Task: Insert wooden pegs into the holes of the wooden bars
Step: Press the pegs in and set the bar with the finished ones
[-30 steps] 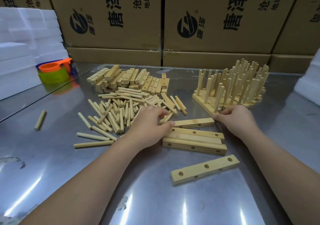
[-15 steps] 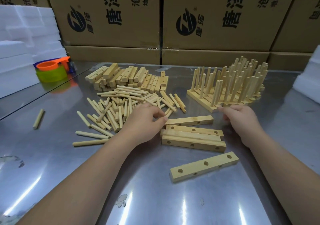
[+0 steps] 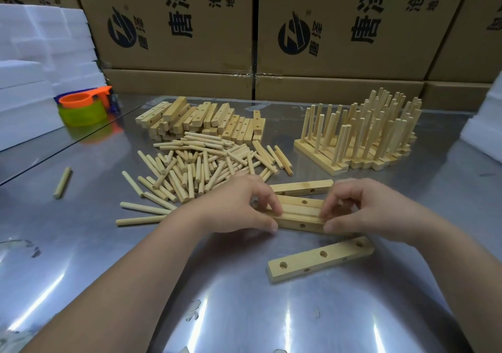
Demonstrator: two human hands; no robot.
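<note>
Change: both hands are off their old spots and on the same workpiece.

- Steel table (image 3: 81, 244): layout is the same as a second ago.
- Finished rack (image 3: 361, 141), back right: pegs upright and untouched. My right hand was at its near corner and has pulled away.
- Blank bar stack (image 3: 201, 120), rear centre: not disturbed.
- Loose peg pile (image 3: 195, 168) in front of it: my left hand was at its near edge and has left it.
- Left hand (image 3: 239, 206): curled on the left end of the bar cluster (image 3: 298, 211), thumb on the front face and fingers over the top. Can't tell whether a peg is tucked in the palm.
- Right hand (image 3: 361, 208): same grip on the cluster's right end.
- Can't tell whether I'm holding one bar or two.
- Far bar (image 3: 301, 187) lies just behind the cluster, free.
- Lone bar (image 3: 320, 257) lies in front with holes up, all empty.
- Stray peg (image 3: 62, 182) sits well off to the left.

My read: I'm still squaring up or picking a bar, so this cycle's insertion hasn't started. Next I need the holes facing up and a peg in my fingers.
</note>
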